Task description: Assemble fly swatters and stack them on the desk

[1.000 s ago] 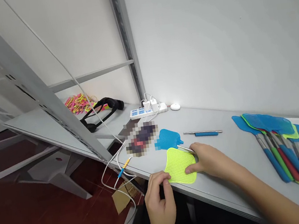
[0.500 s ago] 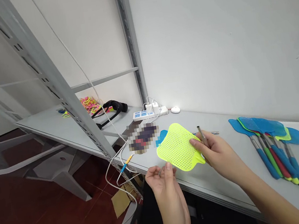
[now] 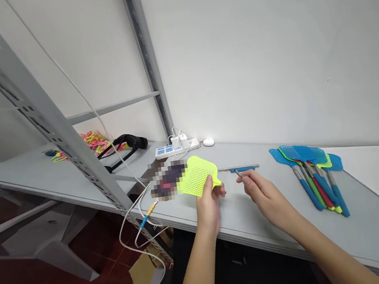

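My left hand (image 3: 209,207) grips a yellow perforated fly swatter head (image 3: 199,175) near its neck, thumb on top. The head is tilted and apart from any rod. To its right, my right hand (image 3: 260,191) is closed around a short metal tube (image 3: 237,173), whose end pokes out past the fingers toward the swatter head. Most of the tube is hidden in the palm. Behind the hands, a blue handle (image 3: 247,169) and a thin metal rod lie on the grey shelf (image 3: 241,219).
Several fly swatters (image 3: 313,167) with blue, green and red handles lie piled at the right. A white power strip (image 3: 176,148) with plugs stands by the wall. A blurred-out phone-like object (image 3: 168,180), cables, black headgear (image 3: 125,146) and a metal post (image 3: 50,118) are at left.
My left hand has taken hold of the yellow swatter head. My right hand has let go of it and moved right, keeping the metal tube. The view has shifted right.
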`<state>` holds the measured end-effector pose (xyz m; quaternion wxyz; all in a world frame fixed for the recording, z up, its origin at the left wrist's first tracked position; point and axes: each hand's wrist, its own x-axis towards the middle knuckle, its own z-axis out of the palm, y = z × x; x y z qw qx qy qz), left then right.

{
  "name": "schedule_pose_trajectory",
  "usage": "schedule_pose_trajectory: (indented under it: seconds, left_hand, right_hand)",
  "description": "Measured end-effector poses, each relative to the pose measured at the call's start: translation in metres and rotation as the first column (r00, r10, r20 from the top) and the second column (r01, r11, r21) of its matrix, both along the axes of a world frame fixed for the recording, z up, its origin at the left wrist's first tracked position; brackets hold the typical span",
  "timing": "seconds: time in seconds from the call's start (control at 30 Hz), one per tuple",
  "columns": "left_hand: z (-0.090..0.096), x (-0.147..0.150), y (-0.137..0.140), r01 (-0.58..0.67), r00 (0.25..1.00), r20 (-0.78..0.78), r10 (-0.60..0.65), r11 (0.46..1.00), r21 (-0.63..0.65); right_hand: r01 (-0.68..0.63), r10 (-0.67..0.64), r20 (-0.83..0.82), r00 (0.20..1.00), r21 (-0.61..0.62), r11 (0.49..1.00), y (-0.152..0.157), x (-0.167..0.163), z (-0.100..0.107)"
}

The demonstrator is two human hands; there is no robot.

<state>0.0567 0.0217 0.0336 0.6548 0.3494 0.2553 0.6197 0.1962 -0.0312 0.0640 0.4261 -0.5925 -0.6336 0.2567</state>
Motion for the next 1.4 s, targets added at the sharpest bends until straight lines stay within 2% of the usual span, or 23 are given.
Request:
schedule_pose_trajectory:
  seconds: [0.07,0.17,0.23,0.33,0.53,0.7,1.1,1.4]
  left_hand:
    - [-0.006,-0.002,0.006,0.007,1.0,-0.028,-0.008,1.0,-0.012]
    - [-0.015,-0.003,0.005,-0.013,0.995,-0.099,0.009,0.999,-0.032]
    - [-0.017,0.0,-0.001,-0.005,0.991,-0.132,-0.001,0.999,-0.045]
    - [-0.016,0.006,-0.009,0.056,0.994,-0.086,-0.061,0.996,-0.064]
    - [-0.018,0.012,-0.017,0.128,0.988,-0.088,-0.128,0.992,-0.008]
    - [-0.019,0.009,-0.018,0.125,0.981,-0.157,-0.117,0.991,0.038]
    - [-0.017,0.011,-0.017,0.126,0.987,-0.106,-0.124,0.992,0.016]
    - [-0.015,0.012,-0.017,0.118,0.988,-0.108,-0.112,0.992,0.045]
  right_hand:
    - [0.003,-0.003,0.135,0.991,0.002,1.0,-0.004,0.012,-0.014]
    - [-0.005,-0.026,0.329,0.944,0.095,0.996,-0.01,0.02,-0.036]
    - [-0.037,-0.044,0.42,0.907,0.182,0.983,-0.013,0.019,-0.046]
    - [-0.094,-0.048,0.489,0.871,0.261,0.961,-0.016,0.015,-0.052]
    - [-0.011,-0.122,0.397,0.91,0.316,0.949,-0.022,0.022,-0.049]
    - [-0.031,-0.107,0.409,0.906,0.317,0.948,-0.023,0.023,-0.048]
    - [-0.018,-0.099,0.38,0.92,0.293,0.956,-0.021,0.02,-0.048]
    - [-0.008,-0.105,0.377,0.92,0.288,0.958,-0.021,0.021,-0.047]
